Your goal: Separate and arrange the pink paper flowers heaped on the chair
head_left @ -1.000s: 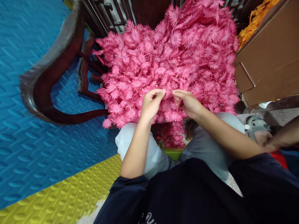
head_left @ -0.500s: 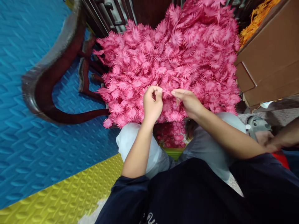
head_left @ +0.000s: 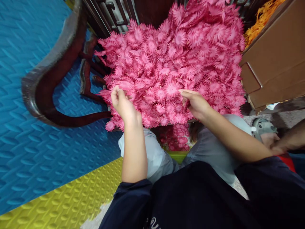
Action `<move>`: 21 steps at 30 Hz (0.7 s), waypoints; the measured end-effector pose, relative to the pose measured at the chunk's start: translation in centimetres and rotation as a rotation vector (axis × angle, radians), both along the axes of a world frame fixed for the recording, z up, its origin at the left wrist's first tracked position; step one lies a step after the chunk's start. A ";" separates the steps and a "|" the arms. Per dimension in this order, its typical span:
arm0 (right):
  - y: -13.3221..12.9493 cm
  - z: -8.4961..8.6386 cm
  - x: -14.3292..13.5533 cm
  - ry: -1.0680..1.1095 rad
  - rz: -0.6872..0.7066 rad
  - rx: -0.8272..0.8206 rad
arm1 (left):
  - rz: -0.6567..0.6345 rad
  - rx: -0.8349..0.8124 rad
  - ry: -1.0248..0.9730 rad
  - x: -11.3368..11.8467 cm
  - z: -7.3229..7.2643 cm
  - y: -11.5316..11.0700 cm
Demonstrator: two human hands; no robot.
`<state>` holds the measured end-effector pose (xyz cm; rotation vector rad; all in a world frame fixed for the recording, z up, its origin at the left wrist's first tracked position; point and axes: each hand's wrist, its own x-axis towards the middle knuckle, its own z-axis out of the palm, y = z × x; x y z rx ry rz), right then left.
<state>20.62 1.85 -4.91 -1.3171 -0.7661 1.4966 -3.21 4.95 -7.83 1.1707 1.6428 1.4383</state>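
Note:
A thick heap of pink paper-like flowers (head_left: 164, 63) covers the seat in front of my knees. Over its left side is my left hand (head_left: 122, 101), with thumb and fingers curled together; whatever lies between the fingertips cannot be made out against a blurred pink patch. Near the middle of the heap, my right hand (head_left: 195, 103) pinches at the edge of a pink flower (head_left: 172, 88) that faces up. The two hands are well apart.
A dark wooden armrest (head_left: 45, 95) curves on the left above a blue mat (head_left: 78, 146) with a yellow strip (head_left: 71, 194). At right stands a cardboard box (head_left: 276, 57) with orange strands (head_left: 262, 22). Another person's hand (head_left: 277, 146) shows at the right edge.
My left hand has moved left, away from my right hand, and its wrist has turned. My right hand has stayed nearly in place, and a flower now shows spread at its fingertips.

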 end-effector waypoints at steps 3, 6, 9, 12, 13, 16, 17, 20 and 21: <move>-0.2 0.2 -0.3 0.050 -0.015 -0.041 | 0.136 -0.019 -0.146 2.4 0.5 -0.5; -0.3 0.4 -0.7 0.094 -0.012 -0.077 | 0.055 0.079 -0.180 5.8 1.8 -1.6; -0.4 0.5 -0.7 0.131 0.030 -0.061 | -0.266 0.093 -0.051 8.0 3.1 -2.7; -0.3 0.5 -0.6 0.122 0.046 -0.031 | -0.386 0.022 0.043 8.8 3.8 -3.4; -0.3 0.6 -0.6 0.112 0.046 -0.023 | -0.395 0.006 0.071 8.9 3.9 -3.5; -0.2 0.6 -0.4 0.108 0.061 -0.008 | -0.421 -0.013 0.090 8.9 4.0 -3.6; -0.2 0.5 -0.4 0.108 0.072 -0.004 | -0.426 -0.022 0.073 9.0 4.0 -3.5; -0.2 0.5 -0.2 0.087 0.102 0.023 | -0.408 -0.061 0.029 9.1 4.1 -3.4; -0.2 0.5 -0.2 0.081 0.107 0.032 | -0.399 -0.067 0.025 9.1 4.1 -3.4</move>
